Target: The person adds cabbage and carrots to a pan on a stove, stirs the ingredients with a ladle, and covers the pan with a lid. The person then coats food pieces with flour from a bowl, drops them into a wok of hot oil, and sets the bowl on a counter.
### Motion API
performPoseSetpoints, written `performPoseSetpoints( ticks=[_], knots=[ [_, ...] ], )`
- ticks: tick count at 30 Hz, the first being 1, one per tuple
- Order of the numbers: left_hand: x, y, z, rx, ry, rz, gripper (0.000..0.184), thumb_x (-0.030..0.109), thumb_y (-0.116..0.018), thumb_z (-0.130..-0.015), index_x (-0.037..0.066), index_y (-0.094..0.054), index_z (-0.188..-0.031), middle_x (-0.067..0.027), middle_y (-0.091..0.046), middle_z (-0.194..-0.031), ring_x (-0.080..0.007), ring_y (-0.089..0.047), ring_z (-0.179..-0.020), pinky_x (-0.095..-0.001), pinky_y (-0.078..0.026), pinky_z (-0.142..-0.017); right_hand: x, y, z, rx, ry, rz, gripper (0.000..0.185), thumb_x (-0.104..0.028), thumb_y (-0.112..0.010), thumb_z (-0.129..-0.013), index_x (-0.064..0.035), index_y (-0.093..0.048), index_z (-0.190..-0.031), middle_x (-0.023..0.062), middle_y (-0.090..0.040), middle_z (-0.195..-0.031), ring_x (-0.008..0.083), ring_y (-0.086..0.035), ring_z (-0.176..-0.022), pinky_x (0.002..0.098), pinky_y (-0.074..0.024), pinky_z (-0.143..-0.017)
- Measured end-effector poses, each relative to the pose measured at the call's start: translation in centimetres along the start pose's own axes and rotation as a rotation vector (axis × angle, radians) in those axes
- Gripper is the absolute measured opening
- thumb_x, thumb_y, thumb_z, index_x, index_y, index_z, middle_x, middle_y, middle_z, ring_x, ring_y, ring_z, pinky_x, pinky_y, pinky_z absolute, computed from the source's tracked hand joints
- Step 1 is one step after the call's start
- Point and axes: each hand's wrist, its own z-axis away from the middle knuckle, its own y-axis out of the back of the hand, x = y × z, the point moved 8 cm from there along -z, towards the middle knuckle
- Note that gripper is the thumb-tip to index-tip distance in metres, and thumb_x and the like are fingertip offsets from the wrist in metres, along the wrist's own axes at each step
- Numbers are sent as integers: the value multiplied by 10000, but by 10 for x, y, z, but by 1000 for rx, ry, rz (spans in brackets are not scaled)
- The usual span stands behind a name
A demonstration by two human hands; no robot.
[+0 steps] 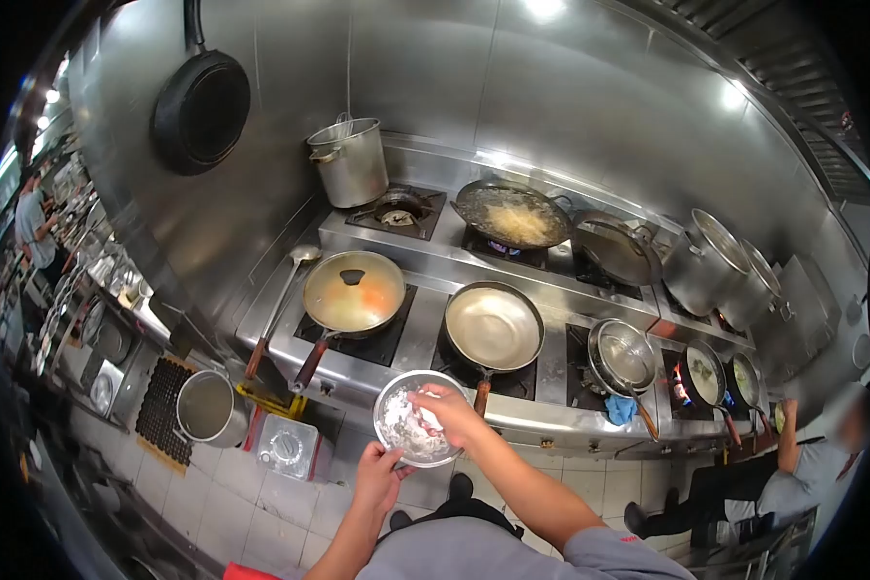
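Observation:
A metal bowl [388, 387] of white powder [399, 423], which looks like flour, is in front of me at the stove's edge. My left hand [383, 474] grips its near rim, thumb on the edge and fingers underneath. Inside the bowl, my right hand [447, 410] has its fingers bent down into the powder, and the fingertips are coated white. Whether a piece of food is between them I cannot make out. Just beyond the bowl stands a wide pan [494, 327] with a wooden handle, and to its left a pan under a glass lid [369, 300].
At the back, a wok [512, 215] holds bubbling oil with pale golden food. A ladle [305, 253] lies at the left. Flames show under small pans [704, 375] at the right, near a co-worker [802, 474]. A large pot [209, 410] and a tin [287, 447] stand on the floor.

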Motion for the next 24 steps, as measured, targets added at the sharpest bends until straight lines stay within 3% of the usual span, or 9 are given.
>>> performPoseSetpoints(
  ticks=[3, 4, 5, 7, 8, 12, 15, 21, 24],
  knots=[
    [0, -2, -6, -11, 2, 4, 118, 16, -560, -870, 75, -478, -931, -89, -603, -967, -200, -615, -852, -381, -541, -715, -6, 18, -12, 104, 65, 415, 209, -219, -686, -846, -62, -588, -944, 11, -574, -698, 92, -532, -564, 206, -377, -451],
    [0, -4, -9, -14, 0, 12, 119, 15, -559, -870, 75, -479, -933, -90, -605, -967, -201, -616, -850, -382, -541, -715, -10, 16, -10, -30, 26, 490, 366, -268, -715, -799, -22, -586, -1039, 80, -633, -868, 144, -601, -689, 290, -474, -545],
    [1, -7, -11, -19, -2, 10, 119, 15, -559, -870, 75, -479, -933, -90, -605, -967, -201, -616, -850, -382, -541, -715, -15, 21, -8, -28, 31, 491, 366, -268, -715, -799, -22, -586, -1039, 80, -633, -868, 144, -601, -689, 290, -474, -545],
    [1, -13, -15, -28, 11, 20, 121, 17, -562, -871, 76, -478, -937, -89, -607, -969, -198, -617, -855, -378, -543, -716, -45, 8, 4, -100, 441, 1068, 416, -202, -702, -749, -19, -560, -1094, 158, -605, -1040, 275, -609, -926, 360, -486, -772],
    [2, -17, -18, -29, 10, 18, 121, 17, -562, -871, 76, -478, -937, -89, -607, -969, -198, -617, -855, -378, -543, -716, -46, 13, 5, -97, 388, 1161, 470, -147, -668, -705, -23, -539, -1139, 203, -538, -1166, 374, -524, -1093, 395, -414, -931],
    [-2, -40, -30, -52, 50, 12, 104, 24, -570, -875, 75, -490, -919, -90, -615, -954, -194, -622, -840, -366, -547, -708, -59, 24, 11, -175, 413, 1368, 566, -173, -683, -724, -30, -499, -1240, 205, -564, -1147, 344, -553, -1069, 388, -441, -916],
    [-11, -62, -53, -79, 77, 11, 95, 23, -572, -875, 74, -499, -907, -89, -622, -940, -191, -626, -831, -360, -550, -703, -87, 51, 3, -93, 365, 1216, 506, -187, -693, -733, -27, -534, -1186, 213, -575, -1120, 352, -557, -1058, 382, -445, -908],
    [-25, -107, -109, -54, 106, 16, 90, 14, -567, -873, 80, -506, -889, -87, -627, -932, -189, -631, -816, -355, -559, -680, -182, 130, -36, -43, 373, 917, 395, -148, -736, -733, -48, -568, -1076, 99, -610, -1011, 187, -578, -950, 304, -459, -834],
    [-24, -128, -124, 0, 90, 18, 94, 11, -563, -872, 84, -505, -880, -83, -627, -926, -193, -633, -809, -352, -562, -663, -265, 194, -71, 104, 539, 745, 407, -109, -751, -708, -45, -577, -1070, 64, -622, -939, 164, -592, -888, 293, -476, -818]
  ],
)
